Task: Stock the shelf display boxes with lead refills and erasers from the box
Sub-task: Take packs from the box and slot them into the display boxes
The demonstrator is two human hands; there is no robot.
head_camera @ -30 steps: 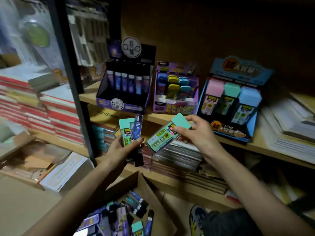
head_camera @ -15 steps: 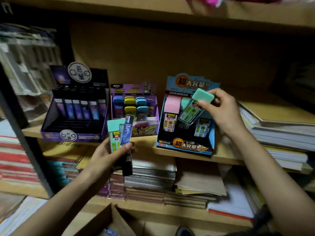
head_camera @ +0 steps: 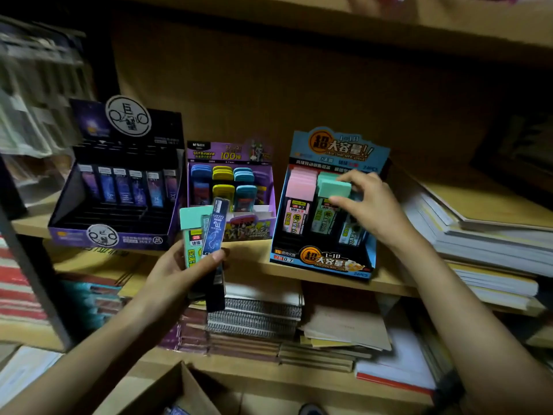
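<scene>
The right grip (head_camera: 368,205) pinches a mint-green-capped refill case (head_camera: 333,187) over the middle column of the blue cardboard display box (head_camera: 323,260); the left grip (head_camera: 176,274) holds a second mint-capped case (head_camera: 191,232) and a dark-blue tube (head_camera: 214,232).

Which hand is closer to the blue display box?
Right. The right hand is at the blue display box, pinching a green-capped pack; the left hand holds packs off to its left.

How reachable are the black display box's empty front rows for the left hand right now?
Probably yes: the left hand sits just below the black display box, nothing between, though it grips refill packs.
</scene>
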